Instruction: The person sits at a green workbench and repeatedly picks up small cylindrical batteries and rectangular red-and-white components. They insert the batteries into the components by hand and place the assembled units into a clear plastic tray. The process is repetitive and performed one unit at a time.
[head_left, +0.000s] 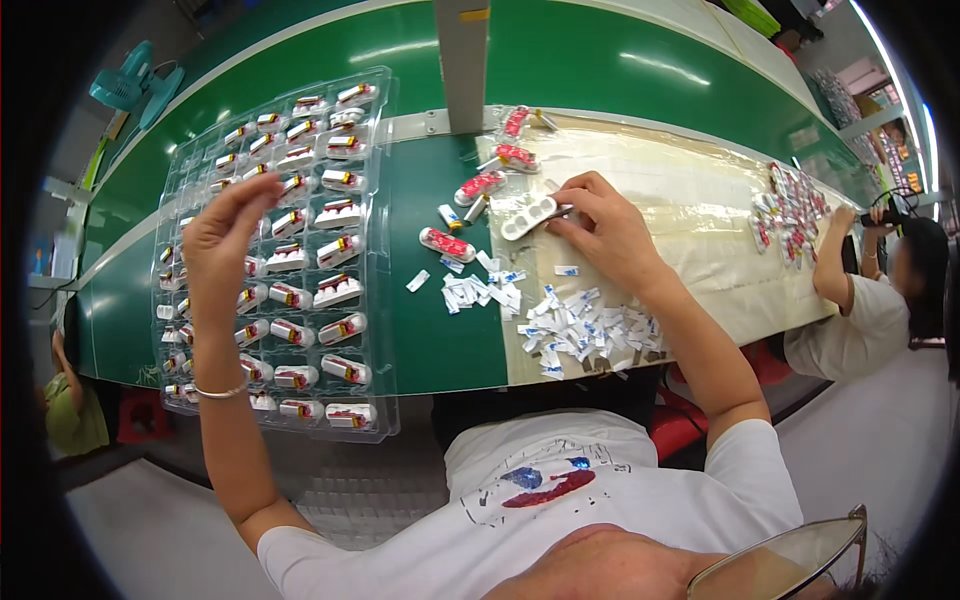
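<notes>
Above the clear plastic tray (pixel 384 400) on the left hovers my left hand (pixel 225 235), thumb and fingers drawn together in a pinch; whatever they may hold does not show. Rows of small red-and-white items with yellow-and-black ends fill the tray's compartments. My right hand (pixel 603 228) grips a white oval piece with round hollows (pixel 528 218) by its right end, over the table's middle. Beside it lie several red-and-white oval packs (pixel 447 244) and small cylinders (pixel 450 216). Nearer to me are loose white-and-blue paper slips (pixel 580 325) in a pile.
A metal post (pixel 463 65) rises at the far side of the green table (pixel 430 345). Clear film over a pale sheet (pixel 700 220) covers the right part. Another heap of red-and-white pieces (pixel 790 210) lies near a person (pixel 860 300) at far right. A teal fan (pixel 125 80) stands far left.
</notes>
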